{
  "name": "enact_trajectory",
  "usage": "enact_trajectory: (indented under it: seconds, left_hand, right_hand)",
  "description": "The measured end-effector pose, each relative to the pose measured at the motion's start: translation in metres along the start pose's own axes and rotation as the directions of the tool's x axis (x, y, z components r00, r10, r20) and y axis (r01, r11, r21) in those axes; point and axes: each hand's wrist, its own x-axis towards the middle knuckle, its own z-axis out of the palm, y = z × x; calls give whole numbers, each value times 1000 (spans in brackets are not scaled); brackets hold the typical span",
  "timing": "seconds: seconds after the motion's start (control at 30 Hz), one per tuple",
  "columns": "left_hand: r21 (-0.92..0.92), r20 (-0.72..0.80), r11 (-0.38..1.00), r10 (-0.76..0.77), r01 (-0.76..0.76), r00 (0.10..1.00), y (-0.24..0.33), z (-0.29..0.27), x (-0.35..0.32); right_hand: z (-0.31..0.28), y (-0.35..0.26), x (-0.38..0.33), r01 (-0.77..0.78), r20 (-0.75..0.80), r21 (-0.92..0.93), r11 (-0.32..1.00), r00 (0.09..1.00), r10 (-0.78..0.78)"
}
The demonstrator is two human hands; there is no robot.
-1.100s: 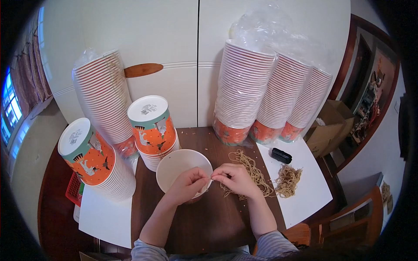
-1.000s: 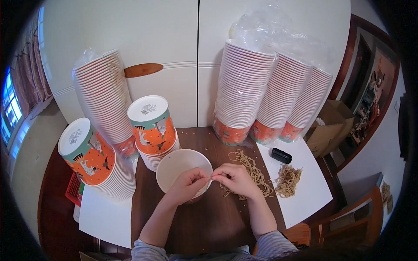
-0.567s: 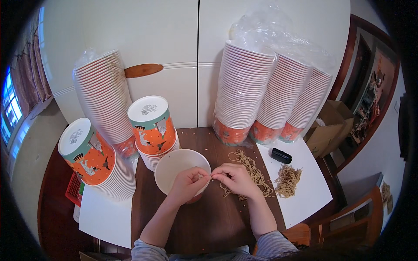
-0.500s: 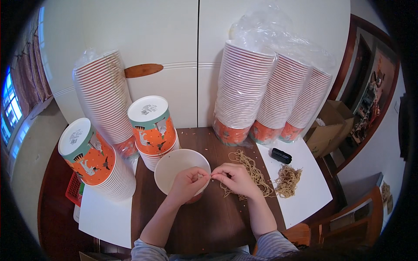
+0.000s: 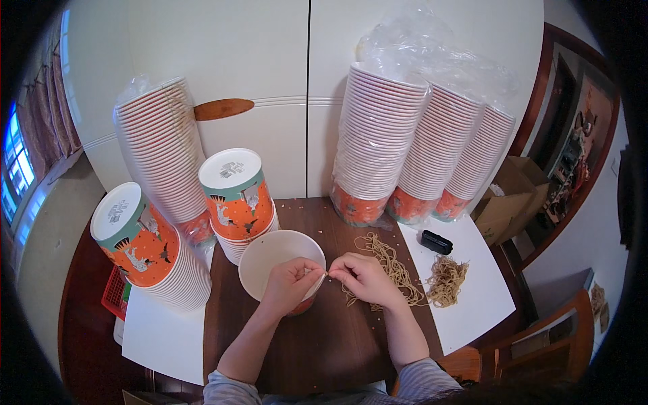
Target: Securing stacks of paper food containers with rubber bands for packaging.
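Observation:
My left hand (image 5: 289, 285) is bent over the right side of an upright paper bucket (image 5: 258, 263), white inside, with a bit of orange showing below. Its thumb and forefinger are pinched together. Fingertip to fingertip with it, my right hand (image 5: 366, 278) pinches too, just right of the bucket's rim. Whatever sits between the fingertips is small and pale, too small to name. Loose tan cords (image 5: 390, 266) lie on the brown tabletop beside and beyond my right hand.
Upside-down stacks of orange patterned buckets (image 5: 145, 243) (image 5: 237, 202) stand at left. Behind them is a plastic-wrapped stack (image 5: 158, 148); three more wrapped stacks (image 5: 378, 142) stand back right. A black object (image 5: 436, 242) and a cord bundle (image 5: 447, 282) lie on the white right-hand board.
Almost nothing differs. Both hands stay pinched together at the bucket's rim, with only slight finger movement, and the bucket has shifted very slightly.

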Motion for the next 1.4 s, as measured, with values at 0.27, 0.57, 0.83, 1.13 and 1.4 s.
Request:
enact_trajectory:
  seconds: [0.27,0.57,0.83,1.13,1.4]
  left_hand:
    - [0,-3,993,117,-117,993,-20,3,4]
    - [200,-63,956,232,-216,971,-14,12,2]
    - [251,-85,938,267,-239,960,-10,14,-2]
    - [376,44,857,365,-354,930,-14,8,-31]
    - [497,-75,798,432,-342,899,-29,22,-102]
  right_hand:
    - [0,-2,0,14,66,-31,999,998,-12]
    - [6,18,1,52,85,133,990,994,-64]
    - [2,12,1,49,119,132,990,991,-65]
    - [13,-1,-28,-28,133,-22,999,991,30]
    - [62,-11,-98,-237,51,277,931,971,232]
